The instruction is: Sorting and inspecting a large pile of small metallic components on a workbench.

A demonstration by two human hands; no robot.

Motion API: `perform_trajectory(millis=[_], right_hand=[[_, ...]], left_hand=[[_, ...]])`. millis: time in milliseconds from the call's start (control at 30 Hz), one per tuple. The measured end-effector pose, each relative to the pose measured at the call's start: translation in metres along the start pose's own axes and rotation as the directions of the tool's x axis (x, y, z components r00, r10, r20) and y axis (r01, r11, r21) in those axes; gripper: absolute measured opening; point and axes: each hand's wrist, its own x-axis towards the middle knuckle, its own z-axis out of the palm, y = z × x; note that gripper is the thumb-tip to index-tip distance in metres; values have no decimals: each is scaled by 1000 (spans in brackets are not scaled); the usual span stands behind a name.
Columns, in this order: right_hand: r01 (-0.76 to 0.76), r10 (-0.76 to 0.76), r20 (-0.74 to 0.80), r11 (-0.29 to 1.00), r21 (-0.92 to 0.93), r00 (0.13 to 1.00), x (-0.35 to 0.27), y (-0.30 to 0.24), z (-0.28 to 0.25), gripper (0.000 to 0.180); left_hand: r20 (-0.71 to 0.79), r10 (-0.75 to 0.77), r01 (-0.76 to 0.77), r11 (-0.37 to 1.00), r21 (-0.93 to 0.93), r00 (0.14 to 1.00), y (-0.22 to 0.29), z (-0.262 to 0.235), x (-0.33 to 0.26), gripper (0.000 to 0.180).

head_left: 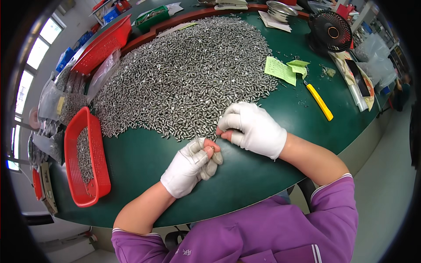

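A broad heap of small, silvery, screw-like metal parts covers the middle of the green table. At its near edge, my left hand, in a white glove with bare thumb and fingertip, is closed in a pinch. A tiny metal part seems to show between that thumb and finger. Just to the right and slightly farther off, my right hand wears a similar glove with bared fingertips. Its thumb and fingers are drawn together beside the heap's front edge; whatever they hold is hidden. The two hands are close but apart.
A red basket with more metal parts stands at the left. Green paper slips and a yellow-handled cutter lie right of the heap. A black fan stands at the far right, a metal bowl behind.
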Motion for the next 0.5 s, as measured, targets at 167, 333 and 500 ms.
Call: perform_trajectory(millis=[167, 333, 500], right_hand=[[102, -80, 73, 919, -380, 994, -1, 4, 4, 12], [72, -34, 89, 880, -469, 995, -1, 0, 4, 10], [5, 36, 97, 919, -394, 995, 0, -1, 1, 12]], left_hand=[[52, -35, 39, 995, -90, 998, 3, -3, 0, 21], [91, -29, 38, 994, -103, 995, 7, -2, 0, 24], [85, 11, -5, 998, -64, 996, 4, -1, -1, 25]])
